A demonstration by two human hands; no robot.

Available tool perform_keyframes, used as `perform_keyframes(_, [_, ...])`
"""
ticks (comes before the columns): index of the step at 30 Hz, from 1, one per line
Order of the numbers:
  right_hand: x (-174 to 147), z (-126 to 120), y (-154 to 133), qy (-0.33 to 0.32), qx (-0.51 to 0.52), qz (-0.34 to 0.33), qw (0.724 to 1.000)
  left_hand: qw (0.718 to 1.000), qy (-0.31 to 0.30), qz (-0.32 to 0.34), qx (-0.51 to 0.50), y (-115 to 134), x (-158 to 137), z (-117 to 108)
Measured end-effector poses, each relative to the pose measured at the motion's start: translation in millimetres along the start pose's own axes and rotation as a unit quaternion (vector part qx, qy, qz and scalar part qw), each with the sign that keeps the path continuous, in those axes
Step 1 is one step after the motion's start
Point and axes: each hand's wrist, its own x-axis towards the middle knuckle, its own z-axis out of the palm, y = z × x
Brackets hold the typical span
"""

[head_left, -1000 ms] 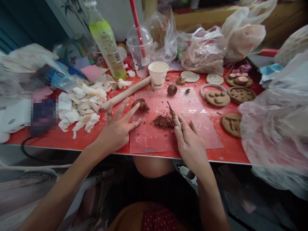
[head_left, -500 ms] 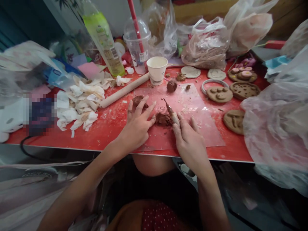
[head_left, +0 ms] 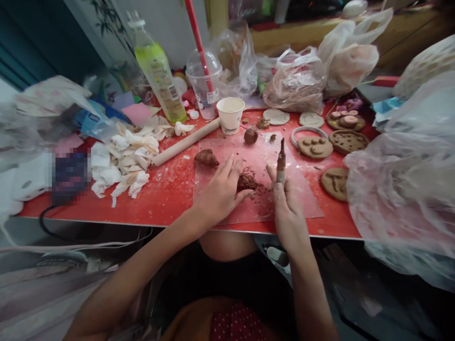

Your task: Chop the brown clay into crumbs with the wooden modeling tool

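My left hand (head_left: pixel 218 192), fingers stretched out, lies beside a heap of brown clay crumbs (head_left: pixel 249 179), its thumb and fingertips at the heap's edge. In my right hand (head_left: pixel 289 206) is a thin pen-like clay tool (head_left: pixel 280 163), its dark, clay-smeared tip pointing up and away from me. Beyond my left fingers sits a larger lump of brown clay (head_left: pixel 206 157), and a rounded brown clay piece (head_left: pixel 250 136) stands farther back. A clear plastic sheet (head_left: pixel 227 213) lies under the crumbs on the red table.
Behind stand a paper cup (head_left: pixel 231 116), a rolling pin (head_left: pixel 188 141), a clear plastic cup (head_left: pixel 204 78) and a green drink bottle (head_left: pixel 159 78). Crumpled tissues (head_left: pixel 124 156) are piled left. Clay discs (head_left: pixel 314 147) and a plastic bag (head_left: pixel 401 189) lie to the right.
My left hand has left the clay lump and moved right to the crumbs. My right hand has lifted the tool away from the heap, turning its tip upward.
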Motion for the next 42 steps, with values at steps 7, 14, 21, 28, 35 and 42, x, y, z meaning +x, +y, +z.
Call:
perform_keyframes(7, [0.3, -1.2, 2.4, -0.028, 0.043, -0.001, 0.999, 0.998, 0.01, -0.056, 0.001, 15.8, 13.4, 16.8])
perform_keyframes(14, [0.2, -2.1, 1.4, -0.026, 0.082, 0.011, 0.996, 0.997, -0.011, -0.064, 0.047, 23.1, 17.8, 15.6])
perform_keyframes(21, [0.6, -1.2, 4.1, -0.023, 0.085, 0.005, 0.996, 0.991, -0.025, -0.083, 0.106, 30.8, 18.7, 18.4])
perform_keyframes(28, [1.2, -2.5, 3.0, -0.025, 0.123, -0.011, 0.992, 0.995, -0.014, -0.072, 0.07, 26.4, 17.8, 17.1])
perform_keyframes(35, [0.1, -1.9, 3.0, 0.007, 0.216, -0.015, 0.976, 0.999, 0.044, -0.024, -0.014, -1.4, 19.7, 6.4])
perform_keyframes(42, [0.2, -2.1, 3.8, 0.006, 0.215, -0.028, 0.976, 0.997, 0.015, -0.074, -0.012, 7.7, 29.3, 34.4])
